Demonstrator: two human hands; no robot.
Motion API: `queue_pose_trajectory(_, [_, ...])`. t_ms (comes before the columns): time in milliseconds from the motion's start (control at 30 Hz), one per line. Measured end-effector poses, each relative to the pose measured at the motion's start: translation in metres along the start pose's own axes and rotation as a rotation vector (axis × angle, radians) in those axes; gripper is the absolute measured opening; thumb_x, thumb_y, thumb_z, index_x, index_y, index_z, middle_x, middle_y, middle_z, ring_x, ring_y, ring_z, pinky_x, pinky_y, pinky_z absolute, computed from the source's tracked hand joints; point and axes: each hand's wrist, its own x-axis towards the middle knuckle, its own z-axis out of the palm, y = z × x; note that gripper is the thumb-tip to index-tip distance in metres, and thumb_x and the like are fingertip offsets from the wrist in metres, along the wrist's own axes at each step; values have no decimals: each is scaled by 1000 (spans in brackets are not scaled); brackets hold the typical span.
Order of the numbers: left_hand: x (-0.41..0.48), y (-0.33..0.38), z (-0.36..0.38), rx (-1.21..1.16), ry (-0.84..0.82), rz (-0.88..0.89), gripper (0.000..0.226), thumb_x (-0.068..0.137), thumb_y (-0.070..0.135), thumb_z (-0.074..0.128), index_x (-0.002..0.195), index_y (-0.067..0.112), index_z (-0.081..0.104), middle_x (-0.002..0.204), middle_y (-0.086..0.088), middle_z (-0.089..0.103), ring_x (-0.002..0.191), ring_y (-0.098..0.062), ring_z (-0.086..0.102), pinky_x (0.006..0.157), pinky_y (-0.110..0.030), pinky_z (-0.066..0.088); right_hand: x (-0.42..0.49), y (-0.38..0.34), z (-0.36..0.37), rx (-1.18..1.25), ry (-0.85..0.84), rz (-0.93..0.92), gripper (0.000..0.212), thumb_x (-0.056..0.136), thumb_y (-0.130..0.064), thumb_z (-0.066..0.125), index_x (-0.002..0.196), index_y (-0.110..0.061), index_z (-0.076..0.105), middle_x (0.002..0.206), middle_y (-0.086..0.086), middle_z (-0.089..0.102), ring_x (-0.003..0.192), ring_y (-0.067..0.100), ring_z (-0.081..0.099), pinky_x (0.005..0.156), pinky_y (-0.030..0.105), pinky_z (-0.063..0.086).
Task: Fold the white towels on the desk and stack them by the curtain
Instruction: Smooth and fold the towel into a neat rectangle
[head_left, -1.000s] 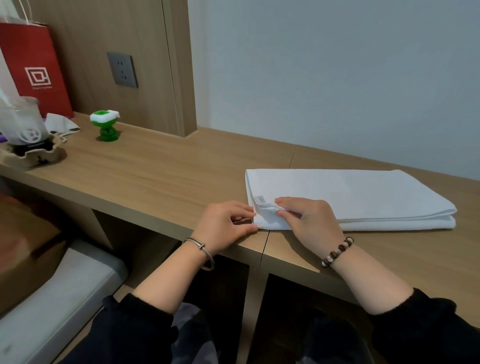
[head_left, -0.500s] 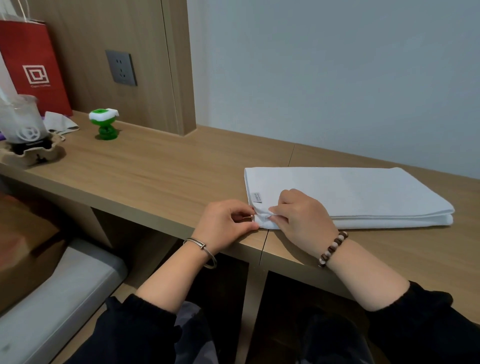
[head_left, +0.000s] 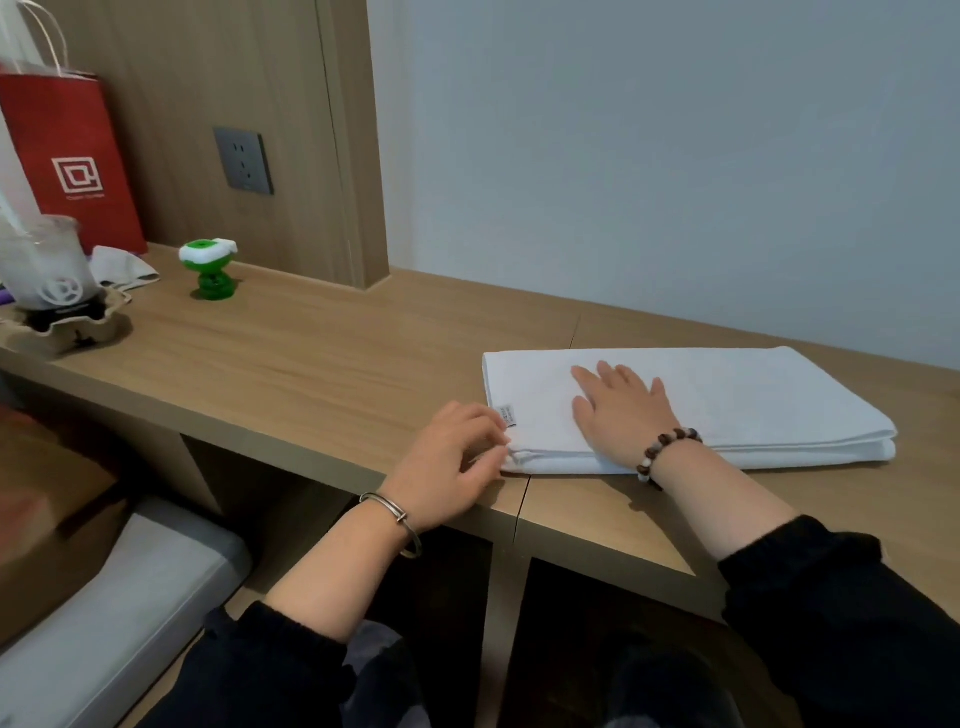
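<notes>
**Folded towel under a flat palm**

The white towel lies folded on the desk beneath the right hand, whose fingers rest straight. The left hand curls against its near corner; whether it pinches cannot be told.

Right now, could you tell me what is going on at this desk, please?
A person is folding a white towel on the wooden desk. The right hand lies flat on top of the towel, pressing it down, while the left hand pinches its near left corner with curled fingers. The towel is folded into a long rectangle; no curtain or stack is in view.
</notes>
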Motion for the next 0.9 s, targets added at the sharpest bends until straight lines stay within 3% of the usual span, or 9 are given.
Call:
queue_pose_trajectory(100, [28,5,-1,38,57,-133,37,91,23,37,79,10,70,95,-1,67,98,-19,47,75,-21,29,4,0,5,6,14,-4,53,99,-39,16,150,-30,11,159,3,6,146,23,3,114,53,0])
queue_pose_trajectory(200, [71,16,15,228,20,-255,35,94,15,36,118,13,62,124,-4,60,121,-26,42,97,-30,34,6,0,5,3,-1,13,53,98,-38,17,150,-29,11,159,3,5,146,22,2,114,52,-1])
queue_pose_trajectory(333, [98,34,57,476,-314,-392,52,100,34,21,148,14,19,157,-1,14,145,-25,6,115,-48,10,7,7,2,37,-21,-35,53,99,-38,19,151,-27,11,160,2,4,146,22,3,114,51,2])
queue_pose_trajectory(400, [96,30,70,518,-336,-404,56,100,39,16,151,19,6,159,4,0,146,-23,-5,115,-51,3,4,27,0,49,-44,-32,53,100,-37,18,151,-27,10,160,0,4,146,20,3,115,50,2])
queue_pose_trajectory(467, [93,24,72,533,-300,-383,56,98,40,14,151,23,6,159,7,-1,146,-20,-5,114,-52,4,-2,60,-2,14,-38,60,52,100,-36,15,151,-27,10,160,-1,2,146,19,3,115,49,3])
queue_pose_trajectory(633, [93,19,75,544,-272,-379,55,97,38,14,150,27,7,159,9,0,146,-18,-5,114,-54,4,-34,145,-10,-20,42,501,53,97,-35,15,149,-24,16,158,4,10,144,22,9,116,50,6])
queue_pose_trajectory(900, [112,-17,42,704,-343,-449,54,96,32,9,150,31,6,159,12,-2,145,-23,-7,111,-61,1,-41,89,-9,1,40,460,56,99,-40,14,151,-18,13,158,8,10,140,30,18,112,42,21])
